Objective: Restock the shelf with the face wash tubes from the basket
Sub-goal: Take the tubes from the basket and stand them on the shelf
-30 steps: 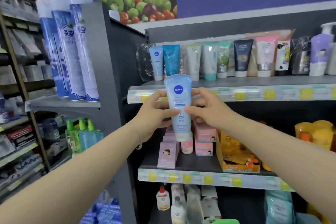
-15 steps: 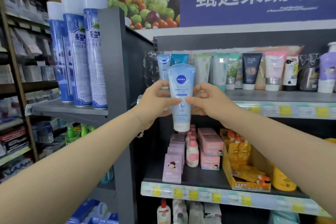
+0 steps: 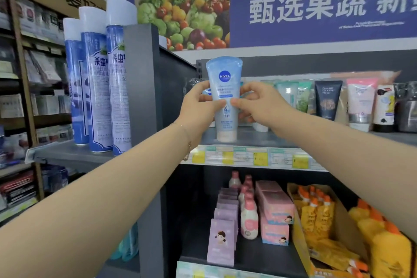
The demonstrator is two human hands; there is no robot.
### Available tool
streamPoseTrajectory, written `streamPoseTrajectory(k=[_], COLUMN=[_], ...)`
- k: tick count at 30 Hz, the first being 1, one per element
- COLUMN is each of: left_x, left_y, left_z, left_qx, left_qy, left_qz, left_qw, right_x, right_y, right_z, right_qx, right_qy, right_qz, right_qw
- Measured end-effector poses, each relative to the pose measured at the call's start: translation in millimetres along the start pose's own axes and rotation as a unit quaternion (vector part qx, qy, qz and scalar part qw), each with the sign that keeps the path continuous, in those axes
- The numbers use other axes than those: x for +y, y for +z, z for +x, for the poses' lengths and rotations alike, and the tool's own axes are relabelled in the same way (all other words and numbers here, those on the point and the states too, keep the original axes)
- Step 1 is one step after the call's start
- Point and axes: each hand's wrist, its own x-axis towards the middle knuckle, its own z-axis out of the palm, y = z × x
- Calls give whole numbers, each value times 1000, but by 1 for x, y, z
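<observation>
Head cam question from me: what have the two hands actually got hold of?

Reply: both are on the same light blue Nivea face wash tube [image 3: 224,88]. The left hand [image 3: 198,108] wraps it from the left, thumb across the front, fingers curled round behind. The right hand [image 3: 261,106] pinches it from the right, with its thumb tip on the front almost meeting the other thumb. There's a thin bracelet [image 3: 188,142] on the left wrist.

Me: and where's the tube sitting?

Reply: it's upright, cap down and crimped end up, at the left end of the top shelf [image 3: 282,140], near the front edge. The cap looks level with the shelf board, but I can't tell if it's touching. Behind it, partly hidden by the hands, more tubes stand in a row running right: pale green tubes [image 3: 286,95], a black tube [image 3: 327,99], a pink tube [image 3: 361,101], then a white tube [image 3: 383,106] with a black cap.

Me: anything else around?

Reply: yellow price tags [image 3: 228,157] run along the shelf lip just below the cap. One shelf down there are purple packets [image 3: 222,239], pink-capped bottles [image 3: 248,216], pink boxes [image 3: 275,210] and a carton of orange pouches [image 3: 316,214]. Off to the left, on a separate shelf, stand three tall blue spray cans [image 3: 97,88] with white caps. Up top is a blue banner [image 3: 316,11] with white Chinese lettering and a veg photo.
</observation>
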Motion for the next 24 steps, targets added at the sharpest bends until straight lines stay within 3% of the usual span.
streamPoseTrajectory(k=[5,13,24], left_x=[-13,-40,-71], left_y=[-8,-20,-6], left_z=[36,98,150], left_qx=[16,108,200], left_qy=[3,0,-48], left_qz=[-4,8,86], left_qw=[1000,994,975], right_x=[7,16,38], right_y=[17,49,73], right_z=[38,95,141], right_qx=[17,48,4], right_qy=[11,34,114], right_qz=[-18,-111,-108], right_qw=[1000,992,988])
